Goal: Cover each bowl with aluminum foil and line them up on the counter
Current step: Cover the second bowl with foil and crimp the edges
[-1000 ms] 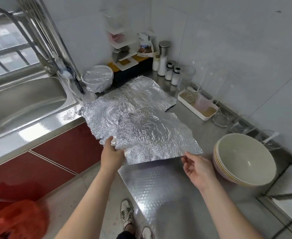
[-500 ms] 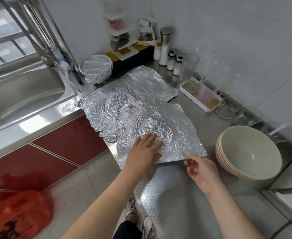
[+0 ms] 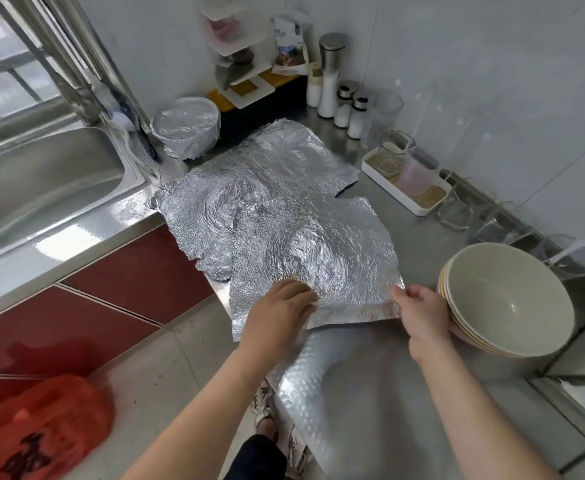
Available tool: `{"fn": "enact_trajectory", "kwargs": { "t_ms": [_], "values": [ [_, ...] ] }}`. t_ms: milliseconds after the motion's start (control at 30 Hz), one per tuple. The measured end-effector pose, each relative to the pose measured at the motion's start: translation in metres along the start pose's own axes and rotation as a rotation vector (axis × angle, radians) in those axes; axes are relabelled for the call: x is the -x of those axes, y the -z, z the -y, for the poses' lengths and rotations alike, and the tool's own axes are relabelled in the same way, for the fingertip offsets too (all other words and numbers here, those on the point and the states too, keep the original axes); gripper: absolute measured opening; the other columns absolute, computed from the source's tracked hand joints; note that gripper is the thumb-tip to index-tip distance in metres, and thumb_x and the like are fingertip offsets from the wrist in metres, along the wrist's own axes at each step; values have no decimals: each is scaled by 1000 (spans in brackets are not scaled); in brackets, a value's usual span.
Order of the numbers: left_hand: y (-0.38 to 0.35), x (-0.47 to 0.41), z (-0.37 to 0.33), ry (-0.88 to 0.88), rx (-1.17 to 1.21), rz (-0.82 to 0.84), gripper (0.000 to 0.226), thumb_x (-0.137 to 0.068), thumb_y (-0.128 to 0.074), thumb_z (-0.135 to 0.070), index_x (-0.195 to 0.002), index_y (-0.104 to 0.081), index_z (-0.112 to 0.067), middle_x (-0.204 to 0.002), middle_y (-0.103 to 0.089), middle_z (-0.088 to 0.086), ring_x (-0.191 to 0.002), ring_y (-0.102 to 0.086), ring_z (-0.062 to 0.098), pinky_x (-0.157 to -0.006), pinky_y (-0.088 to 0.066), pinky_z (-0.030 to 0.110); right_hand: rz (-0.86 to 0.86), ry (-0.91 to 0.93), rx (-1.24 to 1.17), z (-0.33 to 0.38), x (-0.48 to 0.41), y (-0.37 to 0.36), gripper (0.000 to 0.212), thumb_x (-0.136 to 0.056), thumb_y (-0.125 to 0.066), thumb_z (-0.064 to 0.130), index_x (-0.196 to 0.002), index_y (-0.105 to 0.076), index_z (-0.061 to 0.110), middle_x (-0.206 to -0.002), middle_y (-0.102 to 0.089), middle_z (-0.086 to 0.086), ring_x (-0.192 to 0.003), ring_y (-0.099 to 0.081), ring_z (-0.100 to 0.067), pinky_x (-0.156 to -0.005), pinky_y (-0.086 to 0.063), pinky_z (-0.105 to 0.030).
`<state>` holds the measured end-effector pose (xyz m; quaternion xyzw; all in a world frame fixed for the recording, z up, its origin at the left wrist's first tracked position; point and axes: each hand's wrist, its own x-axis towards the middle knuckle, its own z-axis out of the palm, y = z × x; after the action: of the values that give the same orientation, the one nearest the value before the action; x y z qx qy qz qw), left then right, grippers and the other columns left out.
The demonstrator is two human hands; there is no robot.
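The top foil sheet (image 3: 318,251) lay flat just left of the stack of bowls (image 3: 505,299). The right hand (image 3: 422,313) — just beside the stack — pinched the sheet's near corner; the left hand (image 3: 279,306) rested on the sheet farther left, fingertips blurred, so pressing or pinching was unclear.

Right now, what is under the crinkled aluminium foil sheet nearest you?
The crinkled aluminium foil sheet overlaps a second foil sheet and rests on the steel counter. Anything else beneath is covered.
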<state>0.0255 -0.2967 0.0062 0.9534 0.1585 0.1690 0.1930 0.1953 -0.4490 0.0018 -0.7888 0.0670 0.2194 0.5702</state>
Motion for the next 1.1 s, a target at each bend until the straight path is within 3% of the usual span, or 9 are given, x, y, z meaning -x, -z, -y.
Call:
{"fn": "enact_trajectory", "kwargs": {
  "t_ms": [67,133,233,300,433,633,767,967,1100],
  "values": [
    [0,1,1,11,11,-13,32,-90,-50,-35,-93,-75,-15,-95,-70,-3,-90,-62,19,-71,-56,31,-14,47,48,4,-1,-4,6,-88,-63,3,-89,-58,6,-68,-57,-2,-64,-50,-17,-47,-38,-11],
    [-1,1,2,19,10,-25,29,-89,-52,-33,-90,-75,-15,-91,-69,-3,-87,-60,19,-67,-54,31,-38,146,219,6,0,-6,17,-85,-65,6,-100,-57,8,-84,-65,-11,-70,-59,-23,-64,-48,-26],
    [-2,-2,2,30,-12,-24,15,-86,-64,-26,-88,-74,-15,-86,-65,-2,-82,-58,21,-61,-53,33,-161,620,698,8,6,-11,50,-76,-71,11,-123,-54,6,-114,-59,-18,-105,-54,-38,-89,-41,-44],
    [-2,-5,1,-1,-30,-10,13,-86,-64,-24,-88,-74,-15,-85,-64,-2,-81,-56,21,-62,-51,35,-121,937,809,18,17,-20,48,-73,-70,9,-120,-60,11,-118,-58,-14,-106,-52,-37,-87,-42,-45],
    [1,-6,2,-55,-37,-4,28,-90,-52,-33,-88,-74,-16,-83,-63,-3,-79,-53,19,-64,-48,31,282,1273,856,17,35,-40,18,-72,-78,6,-86,-72,15,-90,-62,-2,-84,-55,-26,-68,-51,-36],
    [11,1,12,-80,-86,14,18,-74,-83,-14,-91,-77,-15,-85,-67,-2,-78,-58,21,-56,-52,32,408,1297,945,-1,23,-38,24,-69,-78,-2,-74,-62,16,-81,-55,4,-77,-47,-17,-61,-44,-25],
    [13,-4,13,-102,-127,23,20,-71,-84,-17,-89,-77,-16,-83,-67,-3,-76,-60,21,-59,-52,30,372,1400,964,2,21,-39,22,-68,-73,-4,-72,-61,15,-79,-57,1,-75,-47,-18,-66,-35,-22],
    [12,-12,12,-159,-218,104,11,-70,-83,-21,-74,-73,-19,-74,-64,-6,-70,-56,17,-59,-46,27,334,1434,1046,5,20,-43,15,-73,-46,6,-67,-56,15,-73,-55,-1,-71,-50,-22,-60,-43,-31],
    [17,-7,6,-210,-241,148,16,-63,-85,-18,-65,-70,-20,-68,-61,-6,-66,-56,17,-63,-34,24,364,1409,1103,11,30,-39,16,-64,-50,0,-62,-52,15,-66,-52,-1,-65,-50,-22,-62,-30,-26]
  ]
}}
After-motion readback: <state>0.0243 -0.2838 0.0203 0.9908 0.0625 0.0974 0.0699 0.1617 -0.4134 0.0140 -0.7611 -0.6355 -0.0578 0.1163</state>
